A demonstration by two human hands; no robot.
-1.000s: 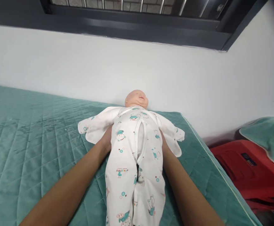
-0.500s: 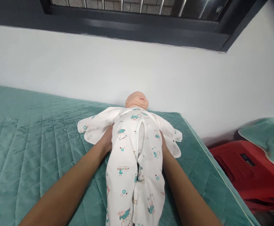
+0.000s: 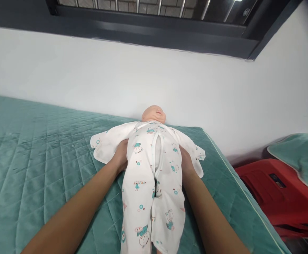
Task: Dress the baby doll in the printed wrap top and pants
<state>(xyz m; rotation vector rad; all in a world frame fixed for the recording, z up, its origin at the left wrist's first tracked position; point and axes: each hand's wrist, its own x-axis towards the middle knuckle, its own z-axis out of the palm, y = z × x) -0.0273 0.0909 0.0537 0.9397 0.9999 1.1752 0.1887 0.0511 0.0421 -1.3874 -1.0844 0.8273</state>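
Note:
A baby doll [image 3: 153,114] lies on its back on a green quilted bed cover [image 3: 50,158], its head by the wall. It wears a white printed jacket [image 3: 117,135] spread out to both sides, and white printed trousers [image 3: 140,176] with a slit at the crotch. At the doll's left-of-picture side, my left hand [image 3: 121,155] is closed around the edge of the trousers. My right hand [image 3: 186,160] grips the opposite side. The fingertips of both hands are hidden behind the cloth. A bit of the doll's foot [image 3: 158,251] shows at the bottom.
Behind the bed rises a white wall [image 3: 90,70], with a dark-framed barred window [image 3: 154,30] above. The bed's edge runs down the right side. Beyond it are a red plastic object [image 3: 270,190] and a piece of green cloth [image 3: 299,155].
The trouser legs have shifted slightly up the picture, and part of a foot now shows below. More of my right hand is visible. The doll's head has dipped slightly.

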